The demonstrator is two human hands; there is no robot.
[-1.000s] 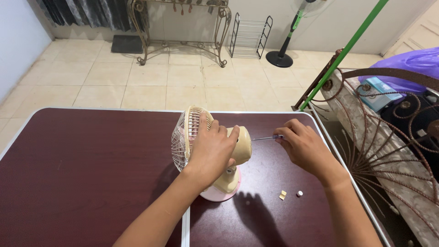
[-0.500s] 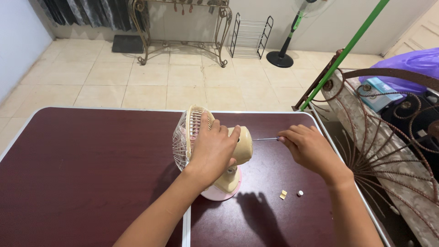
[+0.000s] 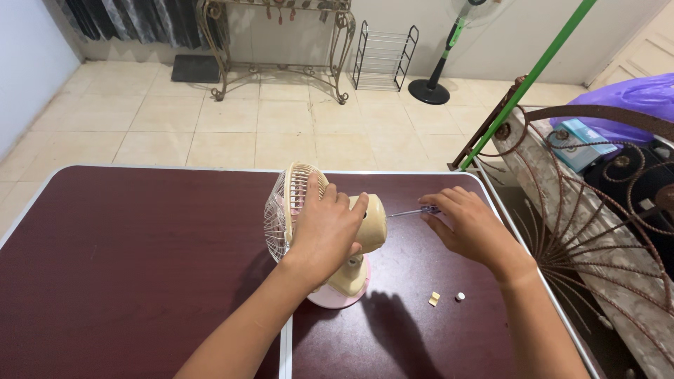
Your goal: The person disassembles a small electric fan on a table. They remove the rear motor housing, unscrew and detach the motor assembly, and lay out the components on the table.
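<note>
Two hands work at a small cream table fan (image 3: 330, 231) that stands on its pink base near the middle of a dark red folding table (image 3: 140, 267), just right of the seam between the table's two halves. The left hand (image 3: 324, 228) wraps over the top of the fan, fingers closed on the motor housing and the back of the wire grille, holding it upright. The right hand (image 3: 472, 228) pinches a slim screwdriver (image 3: 413, 210) between thumb and fingertips; its shaft lies nearly level and its tip meets the rear of the motor housing.

On the tabletop in front of the right wrist lie a small cream clip (image 3: 434, 299) and a small white cap (image 3: 460, 297), close together but apart, and well inside the table's right edge. Broad bare tabletop spreads to the left of the fan as far as the pale rim.

Beyond the right edge, a rusty scrolled metal frame (image 3: 604, 210) and a slanted green pole (image 3: 530, 77) stand close to the table. Past the far edge lies open tiled floor (image 3: 210, 126), with a wire shoe rack (image 3: 382, 56) and a standing fan (image 3: 435, 77) against the wall.
</note>
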